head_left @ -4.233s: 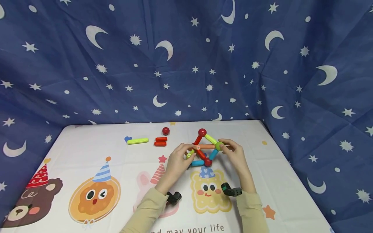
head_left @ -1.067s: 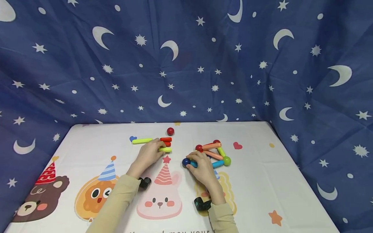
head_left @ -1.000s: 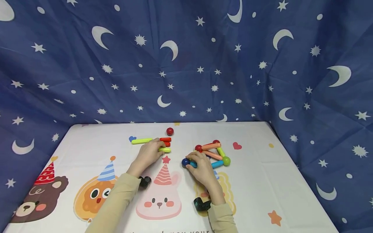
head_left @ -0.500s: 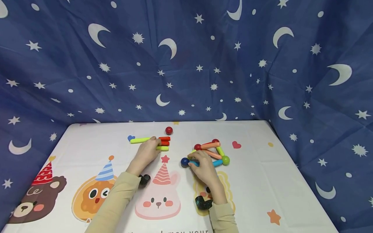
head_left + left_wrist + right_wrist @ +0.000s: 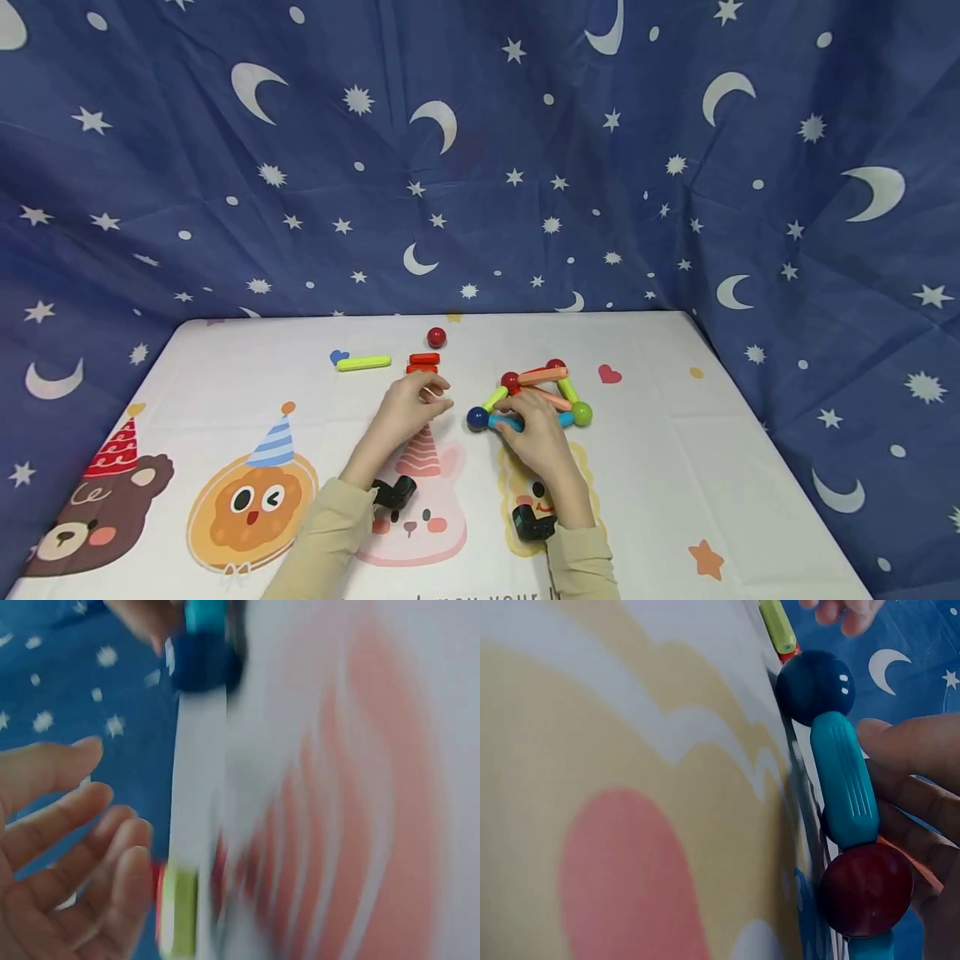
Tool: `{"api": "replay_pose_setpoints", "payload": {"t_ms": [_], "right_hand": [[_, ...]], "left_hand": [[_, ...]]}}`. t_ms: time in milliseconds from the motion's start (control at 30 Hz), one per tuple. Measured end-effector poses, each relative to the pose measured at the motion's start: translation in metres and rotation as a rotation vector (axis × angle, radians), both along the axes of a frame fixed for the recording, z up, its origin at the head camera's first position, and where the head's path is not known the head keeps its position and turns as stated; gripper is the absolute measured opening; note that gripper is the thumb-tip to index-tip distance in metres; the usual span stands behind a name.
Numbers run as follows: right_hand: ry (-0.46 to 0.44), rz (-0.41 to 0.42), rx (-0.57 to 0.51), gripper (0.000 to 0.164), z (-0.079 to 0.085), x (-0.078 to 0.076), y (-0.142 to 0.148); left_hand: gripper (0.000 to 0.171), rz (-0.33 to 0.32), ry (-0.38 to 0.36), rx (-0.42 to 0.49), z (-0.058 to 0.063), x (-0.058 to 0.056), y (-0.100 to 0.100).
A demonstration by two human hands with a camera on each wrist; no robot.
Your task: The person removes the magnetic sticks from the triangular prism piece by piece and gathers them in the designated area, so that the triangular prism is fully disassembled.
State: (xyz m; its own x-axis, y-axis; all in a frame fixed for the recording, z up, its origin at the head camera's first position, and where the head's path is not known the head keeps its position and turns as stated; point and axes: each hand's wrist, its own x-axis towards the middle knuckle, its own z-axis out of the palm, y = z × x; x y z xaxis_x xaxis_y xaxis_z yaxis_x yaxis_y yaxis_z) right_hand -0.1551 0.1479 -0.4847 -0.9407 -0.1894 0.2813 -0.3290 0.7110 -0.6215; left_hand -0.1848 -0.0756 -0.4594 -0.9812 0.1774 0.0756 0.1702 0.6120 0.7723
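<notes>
1. Left hand [image 5: 408, 410]: 0.5 s ago at the short lime rod [image 5: 178, 911]; now drawn off it toward the frame [image 5: 557, 400], thumb and fingers parted, nothing between them. Short lime rod left lying just beside the left hand, next to red.
2. Frame: no change seen in its parts. Judged meaning: nothing newly joined; left hand free for the frame, short lime rod a spare for now.
3. Right hand [image 5: 536, 433]: thumb against the blue rod [image 5: 845, 780], fingers curled behind it; reads as a grip.
4. Frame, place: on the desk [image 5: 660, 467], under and beyond the right hand, right of the left hand.
5. Frame, direction: long axis left to right; blue ball [image 5: 477, 418] end toward the left hand, lime ball [image 5: 582, 413] end right of the right hand.
6. Upper orange rod [image 5: 543, 376]: beyond the right hand, pointing rightward from the red ball [image 5: 510, 381]; whether its right end is joined, cannot tell.
7. Spares: 2 red rods [image 5: 424, 359], just beyond the left hand; 1 loose ball [image 5: 437, 337], farther beyond; 1 long lime rod [image 5: 363, 363], beyond and left, lying left to right.
</notes>
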Motion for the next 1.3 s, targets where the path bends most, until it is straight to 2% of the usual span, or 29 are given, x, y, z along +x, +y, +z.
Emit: {"api": "replay_pose_setpoints", "payload": {"t_ms": [100,167,267,400,633,900,1133,1300], "right_hand": [[0.011,0.003,0.015,0.019,-0.002,0.000,0.002],[0.012,0.011,0.021,0.019,-0.003,0.000,0.003],[0.007,0.018,0.034,0.019,-0.004,0.001,0.003],[-0.005,0.025,0.060,0.020,-0.005,0.002,0.001],[0.021,0.015,0.086,0.018,-0.007,0.002,-0.004],[0.056,0.026,0.058,0.016,-0.011,0.000,-0.004],[0.100,0.029,0.069,0.016,-0.013,0.000,-0.004],[0.096,0.030,0.068,0.015,-0.013,0.000,-0.004]], "left_hand": [[0.030,-0.038,-0.057,0.061,-0.009,0.009,0.017],[0.032,-0.038,-0.079,0.077,-0.016,0.013,0.027],[0.033,-0.021,-0.090,0.097,-0.025,0.016,0.037],[0.033,0.002,-0.072,0.120,-0.031,0.019,0.046],[0.034,0.027,0.011,0.064,-0.034,0.020,0.053],[0.029,0.021,-0.009,0.123,-0.035,0.020,0.049],[0.029,-0.028,-0.012,0.106,-0.033,0.016,0.045],[0.030,-0.058,-0.027,0.105,-0.031,0.015,0.042]]}}
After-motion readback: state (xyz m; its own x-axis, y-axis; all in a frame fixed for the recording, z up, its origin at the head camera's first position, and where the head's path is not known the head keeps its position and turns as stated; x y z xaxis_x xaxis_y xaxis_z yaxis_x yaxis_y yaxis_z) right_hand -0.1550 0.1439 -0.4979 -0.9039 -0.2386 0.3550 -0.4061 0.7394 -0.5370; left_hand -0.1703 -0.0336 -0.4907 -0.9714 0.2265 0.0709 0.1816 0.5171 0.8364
